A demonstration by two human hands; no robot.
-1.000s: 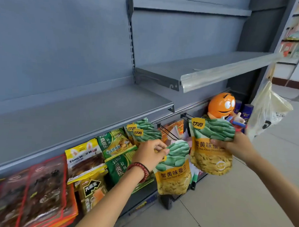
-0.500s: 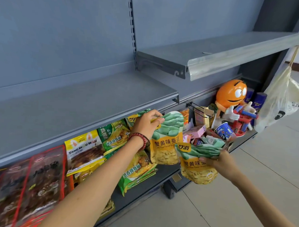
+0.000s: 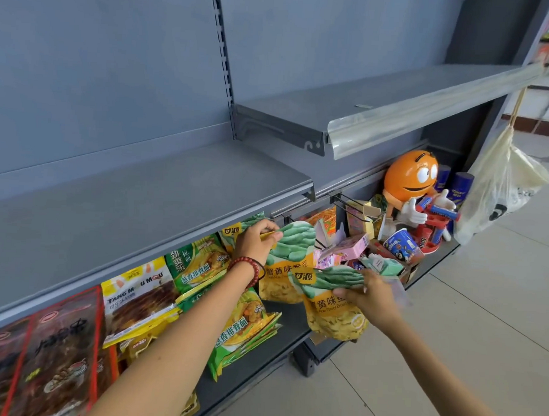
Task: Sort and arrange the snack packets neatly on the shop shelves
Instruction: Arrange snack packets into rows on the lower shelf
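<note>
- Grey shop shelves (image 3: 141,202), upper tiers bare, bottom tier crowded.
- Left grip (image 3: 255,241) pinching the top edge of one bean packet (image 3: 293,249), just right of green noodle packets (image 3: 198,267).
- Right grip (image 3: 371,301) clutching second bean packet (image 3: 328,317), nearer, off the shelf.
- Probably light, soft, slippery film; best taken by the stiff top seal.

- On your right stands an orange round-headed figure (image 3: 409,179) with white gloves.
- Just behind it, two dark blue cans (image 3: 461,187).
- Beside them hangs a pale plastic bag (image 3: 503,189).
- Below you, pale floor tiles (image 3: 449,357).
</note>
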